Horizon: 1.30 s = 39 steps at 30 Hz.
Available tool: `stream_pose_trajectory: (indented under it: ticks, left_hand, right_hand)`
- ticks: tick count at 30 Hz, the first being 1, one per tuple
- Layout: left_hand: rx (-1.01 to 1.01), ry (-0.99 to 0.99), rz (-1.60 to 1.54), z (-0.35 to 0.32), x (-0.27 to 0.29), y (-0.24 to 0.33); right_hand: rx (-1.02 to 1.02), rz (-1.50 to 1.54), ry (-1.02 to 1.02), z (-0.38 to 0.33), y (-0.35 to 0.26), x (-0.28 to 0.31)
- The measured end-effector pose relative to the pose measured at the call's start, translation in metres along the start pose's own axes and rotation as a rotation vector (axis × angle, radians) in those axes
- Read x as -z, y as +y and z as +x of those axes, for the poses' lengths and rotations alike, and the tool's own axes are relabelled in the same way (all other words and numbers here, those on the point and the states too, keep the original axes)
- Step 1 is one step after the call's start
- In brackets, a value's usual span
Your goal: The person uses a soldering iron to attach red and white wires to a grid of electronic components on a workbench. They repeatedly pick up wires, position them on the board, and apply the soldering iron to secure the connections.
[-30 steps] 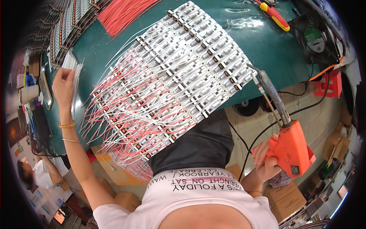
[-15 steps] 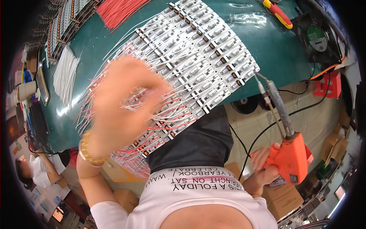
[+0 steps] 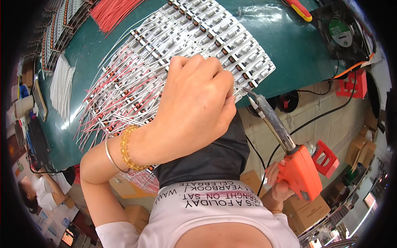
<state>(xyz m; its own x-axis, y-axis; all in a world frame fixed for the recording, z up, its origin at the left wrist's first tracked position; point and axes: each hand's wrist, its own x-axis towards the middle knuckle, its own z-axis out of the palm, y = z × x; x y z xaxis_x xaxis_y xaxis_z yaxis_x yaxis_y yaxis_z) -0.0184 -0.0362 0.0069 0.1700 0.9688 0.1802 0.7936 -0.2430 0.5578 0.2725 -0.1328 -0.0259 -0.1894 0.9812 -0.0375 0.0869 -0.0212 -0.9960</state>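
In my right hand (image 3: 276, 182) is an orange soldering gun (image 3: 304, 171) with a long metal barrel. Its tip points up and left, at the lower right edge of a white panel of small circuit boards (image 3: 242, 45), close to my left fingers. Over the panel's middle lies my left hand (image 3: 196, 99), closed with the knuckles up. Whatever its fingertips pinch is hidden under the hand. Rows of white and red wires (image 3: 120, 82) fan out from the panel's left part, and my left forearm crosses below them.
Loose red wires (image 3: 111, 14) and white wires (image 3: 63, 89) lie on the green table (image 3: 285, 53). A black fan (image 3: 341, 33) and a red-yellow handled tool (image 3: 300, 9) are at the far right. A black cable (image 3: 308, 124) hangs beside the gun. Another person (image 3: 51, 188) sits at left.
My left hand has moved right from the wires to the panel's lower right edge, fingers now closed. The soldering gun has shifted left and its tip slightly down. The view has shifted slightly.
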Motion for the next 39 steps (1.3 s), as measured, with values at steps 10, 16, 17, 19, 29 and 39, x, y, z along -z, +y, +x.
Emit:
stream_pose_trajectory:
  ticks: [10, 16, 17, 19, 29, 39]
  left_hand:
    - [0.003, 0.010, -0.007, 0.002, 0.000, 0.001]
    - [0.005, 0.010, -0.003, 0.004, 0.000, 0.003]
    - [0.006, 0.011, -0.003, 0.004, -0.001, 0.003]
    - [0.010, 0.004, 0.001, 0.004, -0.001, 0.003]
    - [-0.002, -0.010, -0.152, 0.004, 0.017, -0.007]
    - [-0.024, 0.306, 0.645, 0.071, 0.080, -0.158]
  right_hand:
    - [-0.065, -0.308, -0.027, -0.015, 0.001, 0.015]
    - [0.004, -0.166, 0.019, -0.005, 0.000, 0.004]
    - [-0.003, -0.142, -0.010, -0.004, 0.000, 0.006]
    - [-0.013, -0.084, -0.061, -0.001, -0.001, 0.008]
    - [0.191, -0.002, -0.096, 0.042, -0.004, -0.019]
    - [0.476, -0.445, -0.075, 0.086, -0.017, 0.009]
